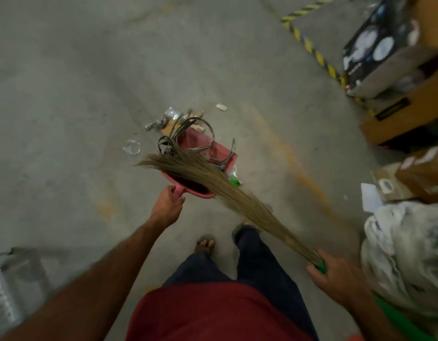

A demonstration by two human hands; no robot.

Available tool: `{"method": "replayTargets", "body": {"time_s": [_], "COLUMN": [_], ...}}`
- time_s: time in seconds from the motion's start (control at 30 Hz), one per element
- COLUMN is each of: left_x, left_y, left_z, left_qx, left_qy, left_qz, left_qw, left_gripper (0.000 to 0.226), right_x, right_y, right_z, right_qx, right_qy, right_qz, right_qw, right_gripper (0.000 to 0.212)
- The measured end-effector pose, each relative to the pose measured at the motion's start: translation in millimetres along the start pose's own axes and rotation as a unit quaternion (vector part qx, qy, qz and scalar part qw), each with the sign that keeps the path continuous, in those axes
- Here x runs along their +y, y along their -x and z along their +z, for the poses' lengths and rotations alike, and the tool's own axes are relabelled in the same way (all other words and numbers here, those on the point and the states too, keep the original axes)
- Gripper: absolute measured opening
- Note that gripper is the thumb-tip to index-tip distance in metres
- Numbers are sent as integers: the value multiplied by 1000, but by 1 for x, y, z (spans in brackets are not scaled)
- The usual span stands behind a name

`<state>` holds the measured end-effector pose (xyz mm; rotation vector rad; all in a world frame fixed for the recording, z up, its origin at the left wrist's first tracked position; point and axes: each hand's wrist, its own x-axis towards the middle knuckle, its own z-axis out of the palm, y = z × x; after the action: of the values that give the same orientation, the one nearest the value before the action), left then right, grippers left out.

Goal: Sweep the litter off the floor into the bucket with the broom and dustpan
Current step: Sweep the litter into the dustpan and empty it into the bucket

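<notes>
Bare concrete floor (77,82), blurry frame, yellow-black hazard tape (311,45) running diagonally at top right. Right edge: stacked cardboard boxes (409,114), one black printed box (375,48) with round white graphics; print on the boxes too smeared to read. White plastic sack (407,257) at lower right. Broom (213,178): grass bristles fanned left over the dustpan, green handle running down-right. Right hand (336,279) closed around the green handle just below the bristle binding, fingers wrapped, thumb side up. Pink dustpan (205,153) centre frame, mouth pointing away from the person, partly hidden under the bristles; whether it sits on the floor or is lifted, can't tell. Left hand (167,205) wrapped tight on the dustpan's pink handle, knuckles up. Tangle of dark strapping bands (188,136) lies in and over the pan's front edge. Loose litter (171,116) just beyond the pan: foil scraps, a brown piece, clear plastic wrapper (131,146) to the left, white scrap (221,107) farther up. Green scrap (235,181) beside the pan's right side. No bucket identifiable in view.
</notes>
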<state>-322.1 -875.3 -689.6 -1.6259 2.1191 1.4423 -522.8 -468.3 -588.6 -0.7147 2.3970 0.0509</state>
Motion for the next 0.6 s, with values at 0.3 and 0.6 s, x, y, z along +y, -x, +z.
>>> {"method": "replayTargets", "body": {"time_s": [0.3, 0.6], "left_x": [52, 75], "left_y": [71, 172], "left_z": [-3, 77], "left_qx": [-85, -194], "left_qy": [-105, -131], "left_qz": [176, 273], "left_qw": [975, 933], "left_gripper": [29, 27], "right_x": [-6, 17], "right_y": [172, 326], "right_z": [52, 139], "right_qx": [128, 174], "right_qy": [-88, -164], "right_qz": [160, 298], "right_qw": [975, 924], "right_gripper": [62, 61]}}
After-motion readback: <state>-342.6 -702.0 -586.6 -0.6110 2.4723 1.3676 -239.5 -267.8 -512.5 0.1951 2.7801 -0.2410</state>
